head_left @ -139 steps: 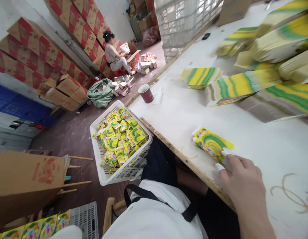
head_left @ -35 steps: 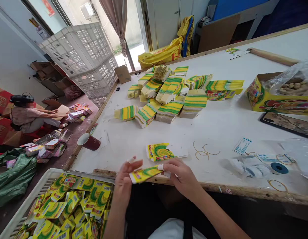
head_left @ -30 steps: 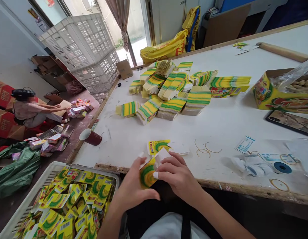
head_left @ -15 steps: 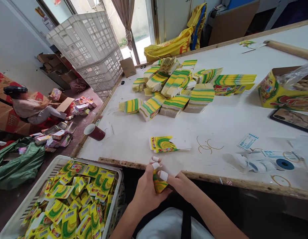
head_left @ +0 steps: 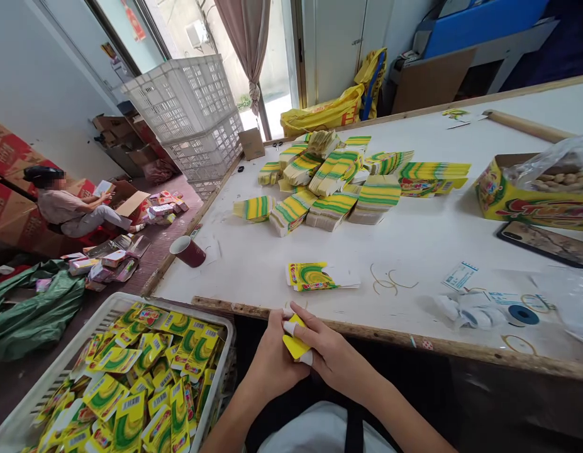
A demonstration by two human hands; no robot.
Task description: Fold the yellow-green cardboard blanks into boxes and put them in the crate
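Note:
At the table's front edge, both hands are closed around a small yellow carton (head_left: 295,346). My left hand (head_left: 277,358) wraps it from the left, and most of the carton is hidden in the palm. My right hand (head_left: 326,349) grips its right side, fingers bent over the top; white tape covers some fingertips. Just beyond my hands, a flat stack of yellow-and-green cartons (head_left: 314,277) lies on the white table (head_left: 244,270). To my left, a white plastic crate (head_left: 227,324) holds many similar yellow cartons (head_left: 131,409).
Bundles of flat cartons (head_left: 333,170) are heaped farther back. A maroon cup (head_left: 188,251) stands by the left edge. Rubber bands (head_left: 390,281), tape rolls (head_left: 522,314), a phone (head_left: 550,242) and an open display box (head_left: 531,204) lie to the right. A person (head_left: 77,207) sits at far left.
My right hand has turned and closed its fingers over the carton's top, where a plain yellow face now shows. The view has tilted up slightly. The seated person now holds up a light-coloured box.

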